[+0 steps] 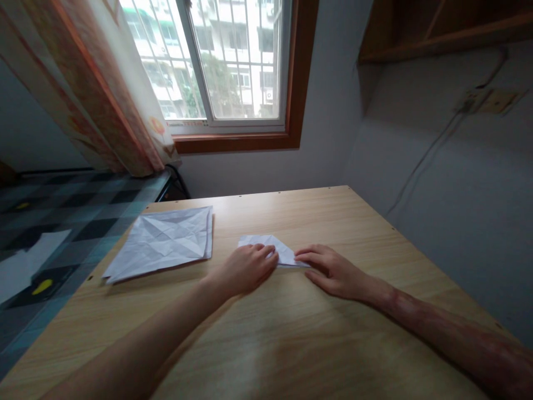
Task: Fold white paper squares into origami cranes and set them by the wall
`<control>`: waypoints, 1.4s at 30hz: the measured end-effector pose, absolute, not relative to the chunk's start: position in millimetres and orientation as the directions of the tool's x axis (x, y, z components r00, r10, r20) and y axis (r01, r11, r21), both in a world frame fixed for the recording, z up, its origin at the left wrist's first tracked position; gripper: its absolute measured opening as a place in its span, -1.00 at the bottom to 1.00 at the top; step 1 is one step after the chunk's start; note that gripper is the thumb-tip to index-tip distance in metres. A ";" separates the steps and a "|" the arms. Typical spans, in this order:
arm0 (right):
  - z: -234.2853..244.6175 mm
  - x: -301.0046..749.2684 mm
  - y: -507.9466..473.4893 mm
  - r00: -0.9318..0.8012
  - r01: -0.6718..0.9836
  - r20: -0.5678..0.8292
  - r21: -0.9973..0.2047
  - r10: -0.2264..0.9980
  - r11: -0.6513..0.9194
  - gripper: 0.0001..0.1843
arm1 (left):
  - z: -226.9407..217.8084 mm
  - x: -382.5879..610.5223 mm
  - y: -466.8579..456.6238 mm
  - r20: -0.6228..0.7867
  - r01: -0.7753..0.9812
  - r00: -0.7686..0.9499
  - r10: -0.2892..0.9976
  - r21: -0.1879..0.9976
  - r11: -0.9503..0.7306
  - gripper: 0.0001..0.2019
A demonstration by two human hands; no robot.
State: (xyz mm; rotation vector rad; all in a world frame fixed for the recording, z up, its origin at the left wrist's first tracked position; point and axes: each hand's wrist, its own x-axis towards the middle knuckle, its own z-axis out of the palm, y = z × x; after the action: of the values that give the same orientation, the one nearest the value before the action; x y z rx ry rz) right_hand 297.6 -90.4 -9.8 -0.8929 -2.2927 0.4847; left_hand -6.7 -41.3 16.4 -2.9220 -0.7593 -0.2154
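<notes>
A small folded piece of white paper [278,248] lies flat on the wooden table [341,222], near its middle. My left hand [245,268] rests on the paper's left part, fingers curled and pressing down on it. My right hand [333,271] lies flat beside the paper's right tip, its fingers stretched out and together, the fingertips touching the paper's edge. Both forearms reach in from the near edge of the table.
A stack of creased white paper sheets [164,241] lies on the table's left side. A bed with a checked cover [62,222] stands left of the table. A window [225,61], a curtain [91,83] and grey walls lie beyond; a wooden shelf [441,28] hangs upper right.
</notes>
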 end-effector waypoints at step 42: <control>-17.8 254.6 -40.3 -0.299 0.048 0.163 -0.981 0.940 0.186 -0.47 | 26.9 24.9 -40.7 0.258 -0.068 0.108 0.960 0.965 -0.252 -0.60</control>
State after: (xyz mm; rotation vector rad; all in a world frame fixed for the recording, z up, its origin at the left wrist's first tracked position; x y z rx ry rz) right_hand 254.6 -40.3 -17.8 -0.9735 -1.5608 1.2477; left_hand 24.9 -40.7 26.9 -2.6911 -1.8167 -2.5467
